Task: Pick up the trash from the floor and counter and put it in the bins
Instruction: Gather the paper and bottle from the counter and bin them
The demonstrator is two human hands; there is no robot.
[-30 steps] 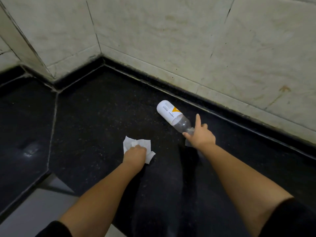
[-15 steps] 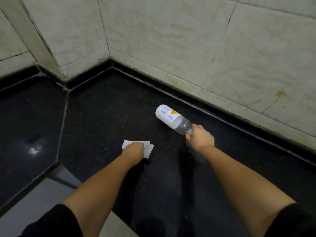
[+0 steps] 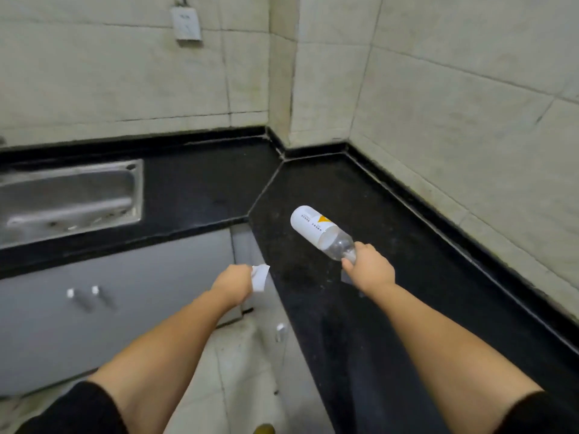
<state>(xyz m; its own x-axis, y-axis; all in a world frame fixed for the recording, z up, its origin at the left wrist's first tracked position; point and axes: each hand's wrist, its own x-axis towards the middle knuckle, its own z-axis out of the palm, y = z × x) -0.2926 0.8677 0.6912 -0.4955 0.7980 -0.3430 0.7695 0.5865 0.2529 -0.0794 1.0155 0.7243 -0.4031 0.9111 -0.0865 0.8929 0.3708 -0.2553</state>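
My right hand (image 3: 369, 269) grips the neck of a clear plastic bottle (image 3: 319, 231) with a white and orange label. The bottle is lifted off the black counter (image 3: 423, 245) and points up and to the left. My left hand (image 3: 233, 283) is closed on a crumpled white tissue (image 3: 260, 275), which pokes out on the hand's right side. That hand hovers just past the counter's front edge, above the grey cabinet fronts.
A steel sink (image 3: 69, 198) is set into the counter at the left. Grey cabinet doors (image 3: 94, 311) with small knobs sit below it. Tiled walls meet in the corner, with a wall socket (image 3: 186, 25) high up. Pale floor tiles (image 3: 238, 380) show between my arms.
Both hands have lifted their items off the counter and pulled back toward me. The view has swung up and left, bringing the sink and cabinets into sight.
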